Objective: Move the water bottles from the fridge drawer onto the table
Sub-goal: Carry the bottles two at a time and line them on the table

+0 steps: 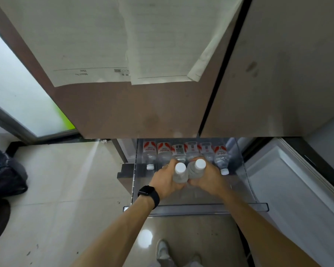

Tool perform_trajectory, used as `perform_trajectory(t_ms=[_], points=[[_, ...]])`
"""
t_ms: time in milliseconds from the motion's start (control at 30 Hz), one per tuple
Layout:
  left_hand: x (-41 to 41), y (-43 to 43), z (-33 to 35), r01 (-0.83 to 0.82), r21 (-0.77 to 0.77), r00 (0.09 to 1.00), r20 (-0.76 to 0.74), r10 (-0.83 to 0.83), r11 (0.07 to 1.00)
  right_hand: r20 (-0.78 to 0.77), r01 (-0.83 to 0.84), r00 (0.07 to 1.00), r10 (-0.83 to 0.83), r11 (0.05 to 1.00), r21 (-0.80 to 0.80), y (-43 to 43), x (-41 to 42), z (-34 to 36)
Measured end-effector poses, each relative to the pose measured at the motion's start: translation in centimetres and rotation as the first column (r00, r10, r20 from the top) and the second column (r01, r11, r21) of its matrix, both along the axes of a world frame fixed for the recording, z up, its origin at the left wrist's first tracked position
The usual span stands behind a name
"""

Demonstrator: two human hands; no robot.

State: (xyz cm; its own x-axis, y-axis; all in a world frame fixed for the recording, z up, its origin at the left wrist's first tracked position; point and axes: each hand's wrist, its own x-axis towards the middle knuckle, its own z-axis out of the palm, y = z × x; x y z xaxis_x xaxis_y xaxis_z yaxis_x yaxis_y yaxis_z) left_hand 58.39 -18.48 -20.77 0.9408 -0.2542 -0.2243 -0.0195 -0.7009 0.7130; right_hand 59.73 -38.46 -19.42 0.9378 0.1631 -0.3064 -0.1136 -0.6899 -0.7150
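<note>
Pickup step: 1 bottle point(180, 175) is gripped in left hand point(165, 181), 1 in right hand point(207, 179), fingers point(170, 166) curled round; lift-out is req'd next.

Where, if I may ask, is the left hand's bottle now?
Head view, lower centre: the left hand grips the left bottle above the open fridge drawer, beside the right bottle in the right hand.
</note>
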Motion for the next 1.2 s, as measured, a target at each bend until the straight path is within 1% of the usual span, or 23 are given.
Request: perform_trajectory(t_ms=[100, 200, 333, 400, 500, 600, 667, 733, 867, 933, 1033, 1200], points=[[0.1, -0.2, 0.4, 0.018, 0.021, 1.000, 0.009, -0.018, 1.000, 0.029, 0.062, 0.998, -0.062, 0.998, -0.001, 0.3, -0.8, 0.0], [-0.2, 0.8, 1.4, -0.054, -0.035, 0.998, 0.040, 0.055, 0.998, 0.079, 0.164, 0.983, -0.163, 0.986, -0.008, -0.1, -1.9, 0.6], [-0.6, 2.4, 5.8, -0.057, -0.022, 0.985, 0.165, 0.060, 0.998, 0.129, 0.203, 0.969, -0.212, 0.976, 0.075, -2.6, -4.0, 3.7], [-1.3, 2.9, 8.7, -0.064, -0.010, 0.971, 0.228, 0.065, 0.998, 0.190, 0.180, 0.963, -0.194, 0.980, 0.089, -3.4, -4.9, 6.4], [-3.6, 3.5, 12.2, -0.098, -0.014, 0.945, 0.313, 0.098, 0.995, 0.277, 0.103, 0.953, -0.123, 0.991, 0.087, -3.6, -6.3, 10.3], [-7.5, 3.9, 14.5, -0.153, -0.054, 0.912, 0.377, 0.162, 0.987, 0.324, 0.020, 0.944, -0.058, 0.992, 0.121, -3.1, -8.4, 12.9], [-10.7, 4.4, 15.5, -0.210, -0.084, 0.890, 0.396, 0.226, 0.974, 0.349, -0.035, 0.937, -0.014, 0.991, 0.131, -2.2, -10.4, 14.0], [-14.2, 5.3, 16.3, -0.261, -0.083, 0.869, 0.414, 0.272, 0.962, 0.369, -0.095, 0.929, 0.040, 0.987, 0.133, -0.8, -12.4, 14.7], [-22.3, 7.8, 17.4, -0.378, -0.086, 0.832, 0.406, 0.379, 0.922, 0.376, -0.251, 0.908, 0.187, 0.959, 0.131, 3.3, -17.3, 15.2], [-26.6, 9.4, 17.9, -0.448, -0.055, 0.810, 0.398, 0.431, 0.892, 0.373, -0.348, 0.885, 0.279, 0.928, 0.132, 5.8, -20.1, 15.1], [-33.1, 12.3, 18.4, -0.560, -0.013, 0.755, 0.402, 0.518, 0.828, 0.381, -0.502, 0.817, 0.433, 0.859, 0.100, 10.3, -24.2, 15.6], [-46.3, 18.2, 19.1, -0.760, -0.019, 0.588, 0.405, 0.700, 0.649, 0.390, -0.693, 0.676, 0.625, 0.719, 0.049, 19.7, -32.4, 16.9]])
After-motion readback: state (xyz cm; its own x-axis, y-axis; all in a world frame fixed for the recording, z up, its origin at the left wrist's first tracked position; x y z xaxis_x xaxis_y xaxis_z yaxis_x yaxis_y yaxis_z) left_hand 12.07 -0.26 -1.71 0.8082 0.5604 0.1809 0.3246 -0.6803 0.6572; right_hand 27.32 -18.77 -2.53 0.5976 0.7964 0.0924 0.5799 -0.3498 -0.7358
